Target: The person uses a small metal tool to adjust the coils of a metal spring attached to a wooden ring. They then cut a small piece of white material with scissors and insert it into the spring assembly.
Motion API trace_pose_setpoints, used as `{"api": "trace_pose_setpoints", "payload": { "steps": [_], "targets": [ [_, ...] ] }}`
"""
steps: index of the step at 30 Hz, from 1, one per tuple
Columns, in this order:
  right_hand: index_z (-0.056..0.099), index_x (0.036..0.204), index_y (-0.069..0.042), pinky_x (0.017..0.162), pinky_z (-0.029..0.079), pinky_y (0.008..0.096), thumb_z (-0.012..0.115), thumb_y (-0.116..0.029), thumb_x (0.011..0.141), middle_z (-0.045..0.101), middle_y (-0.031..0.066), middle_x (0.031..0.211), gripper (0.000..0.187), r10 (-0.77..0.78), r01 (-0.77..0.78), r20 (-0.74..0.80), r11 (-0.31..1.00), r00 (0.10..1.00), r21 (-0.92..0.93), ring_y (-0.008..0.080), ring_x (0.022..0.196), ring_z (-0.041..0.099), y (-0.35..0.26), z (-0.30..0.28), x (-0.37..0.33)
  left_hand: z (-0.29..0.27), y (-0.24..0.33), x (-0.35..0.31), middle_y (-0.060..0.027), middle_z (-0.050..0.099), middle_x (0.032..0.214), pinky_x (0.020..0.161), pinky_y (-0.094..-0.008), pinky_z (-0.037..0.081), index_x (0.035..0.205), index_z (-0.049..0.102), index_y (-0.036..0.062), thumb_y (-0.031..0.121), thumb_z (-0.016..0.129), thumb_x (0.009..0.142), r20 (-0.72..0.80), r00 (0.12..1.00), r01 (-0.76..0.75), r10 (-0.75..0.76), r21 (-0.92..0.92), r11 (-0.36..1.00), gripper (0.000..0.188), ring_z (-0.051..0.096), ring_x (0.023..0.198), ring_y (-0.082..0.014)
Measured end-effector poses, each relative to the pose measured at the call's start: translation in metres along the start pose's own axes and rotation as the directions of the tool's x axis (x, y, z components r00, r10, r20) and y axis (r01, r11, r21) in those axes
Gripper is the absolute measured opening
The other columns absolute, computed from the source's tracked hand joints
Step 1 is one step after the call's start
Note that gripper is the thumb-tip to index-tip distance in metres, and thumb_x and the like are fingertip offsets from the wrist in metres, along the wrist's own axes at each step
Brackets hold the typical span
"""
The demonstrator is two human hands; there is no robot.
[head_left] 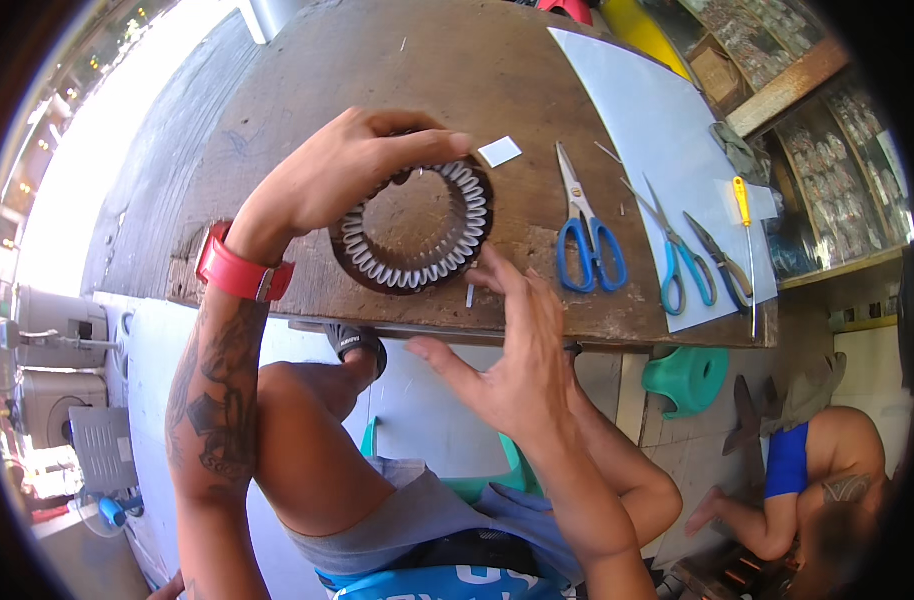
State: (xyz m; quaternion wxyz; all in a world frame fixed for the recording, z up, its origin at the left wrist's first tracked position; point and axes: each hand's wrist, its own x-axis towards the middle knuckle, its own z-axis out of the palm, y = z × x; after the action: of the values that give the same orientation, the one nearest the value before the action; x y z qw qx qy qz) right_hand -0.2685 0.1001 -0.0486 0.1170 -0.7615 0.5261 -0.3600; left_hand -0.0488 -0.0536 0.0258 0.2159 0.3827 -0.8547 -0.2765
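At the lower middle of the frame the right hand [517, 345] is raised with its thumb spread well away from the fingers, pinching nothing; its fingertips seem to touch the lower right edge of a dark ring [483, 215], and whether they press on it cannot be told; left of and above it, the left hand [342, 165] grips the ring's upper left part, thumb along the top; the ring is held tilted near the frame's centre, over the near edge of the wooden surface [457, 60], its opening facing the wearer; white looped lining [355, 240] runs round the visible inner wall, so this fitting looks well along, perhaps almost complete; what is left, if anything, would be the stretch hidden by the left hand, and no wire shows inside; a thin white strip [470, 296] lies just below the ring, a small white piece [499, 151] just beyond its upper right; right of centre lie blue-handled scissors [579, 212], and farther right a second pair [673, 240], dark-handled pliers [722, 258] and a yellow-handled screwdriver [742, 200], all untouched; a large pale sheet [627, 110] stretches towards the upper right.
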Motion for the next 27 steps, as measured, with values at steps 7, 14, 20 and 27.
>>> {"api": "trace_pose_setpoints", "payload": {
  "steps": [7,14,20,27],
  "targets": [
    [0.063,0.147,-0.002,0.114,0.05,0.056,0.088,-0.037,0.093,0.072,0.0163,0.131,0.069,-0.172,0.168,-0.024,0.978,0.985,-0.122,0.0358,0.125,0.067,0.013,-0.002,-0.005,0.002,-0.003,0.022,-0.0195,0.077,0.133,0.105,-0.0392,0.056,0.134,0.077,0.0032,0.046,0.064,0.109,0.094,0.985,-0.158,0.148,0.117,0.98,0.052,0.074,0.121,-0.0311],
    [0.063,0.149,-0.005,0.111,0.052,0.055,0.088,-0.034,0.093,0.074,0.0149,0.125,0.068,-0.194,0.19,-0.024,0.975,0.981,-0.117,0.0353,0.121,0.069,0.02,0.003,-0.007,-0.003,-0.006,0.046,-0.0191,0.077,0.133,0.107,-0.039,0.056,0.132,0.079,0.0039,0.041,0.063,0.109,0.23,0.941,-0.277,0.25,0.098,0.956,0.046,0.074,0.12,-0.032],
    [0.062,0.15,-0.006,0.111,0.052,0.0543,0.088,-0.032,0.092,0.074,0.0137,0.123,0.068,-0.193,0.188,-0.047,0.979,0.98,-0.084,0.034,0.119,0.069,0.021,0.003,-0.006,-0.003,0.002,0.048,-0.0192,0.077,0.132,0.104,-0.0392,0.057,0.133,0.079,0.0046,0.04,0.064,0.109,0.246,0.947,-0.23,0.209,0.061,0.971,0.045,0.075,0.117,-0.03],
    [0.064,0.148,-0.006,0.112,0.05,0.0537,0.088,-0.03,0.093,0.074,0.0127,0.124,0.065,-0.156,0.152,-0.043,0.985,0.987,-0.085,0.0326,0.124,0.068,0.019,0.0,-0.008,0.006,0.032,0.04,-0.0207,0.075,0.134,0.101,-0.0422,0.059,0.13,0.081,0.0176,0.034,0.067,0.107,0.239,0.922,-0.38,0.305,0.405,0.832,0.032,0.075,0.114,-0.0379]
  ]
}}
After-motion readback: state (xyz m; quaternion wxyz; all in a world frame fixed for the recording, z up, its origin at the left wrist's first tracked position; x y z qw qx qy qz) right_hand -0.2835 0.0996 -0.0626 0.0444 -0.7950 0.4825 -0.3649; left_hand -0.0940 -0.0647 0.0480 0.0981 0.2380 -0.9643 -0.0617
